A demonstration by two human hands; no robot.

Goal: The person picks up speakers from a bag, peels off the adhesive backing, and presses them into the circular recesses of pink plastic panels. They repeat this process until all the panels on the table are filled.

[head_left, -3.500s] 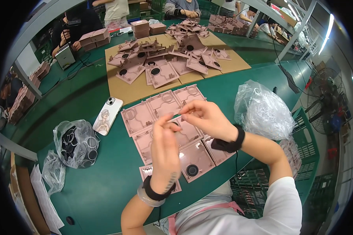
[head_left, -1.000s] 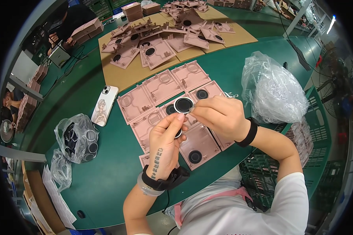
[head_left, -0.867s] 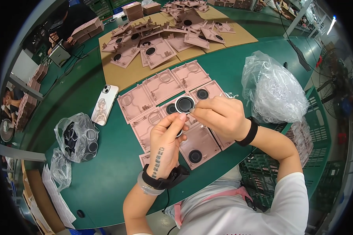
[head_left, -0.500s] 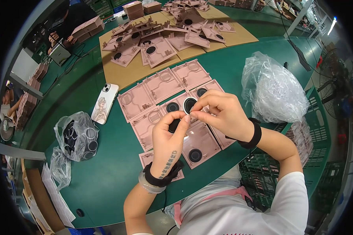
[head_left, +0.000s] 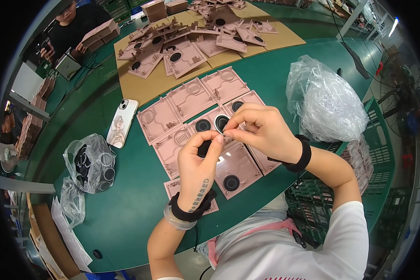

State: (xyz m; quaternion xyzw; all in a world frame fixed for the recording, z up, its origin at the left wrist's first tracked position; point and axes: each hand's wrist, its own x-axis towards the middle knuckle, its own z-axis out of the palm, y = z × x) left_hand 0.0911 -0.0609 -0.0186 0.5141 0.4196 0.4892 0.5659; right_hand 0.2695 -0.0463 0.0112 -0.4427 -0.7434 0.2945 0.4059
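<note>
1. The left hand [head_left: 198,163] is raised over the pink panels [head_left: 191,100], its thumb and forefinger pinched against the right hand's fingertips [head_left: 228,134]; what they pinch is too small to tell.
2. A dark round speaker [head_left: 204,148] shows just behind the left thumb, close against the palm; whether the hand grips it cannot be told.
3. The right hand [head_left: 261,133] has its fingers curled and closed, holding a black speaker disc with a pale rim [head_left: 221,123] upright at the fingertips, just above a panel.
4. Both wrists wear black bands; the left also has a clear bangle [head_left: 177,221].
5. Another speaker [head_left: 202,125] sits in a panel just left of the held disc, and one more [head_left: 231,182] sits in the nearest panel, below the hands.
6. The panels lie flat in rows on the green table [head_left: 126,196], touching or just beside each other.
7. A phone [head_left: 122,123] lies left of the panels.
8. Farther left, a clear bag of black speakers [head_left: 91,163] rests on the table.
9. A large crumpled clear bag [head_left: 326,105] sits to the right of the hands.
10. Beyond the panels, a cardboard sheet [head_left: 154,84] carries more pink parts, loosely heaped.
11. Another person [head_left: 74,23] sits at the far left corner.
</note>
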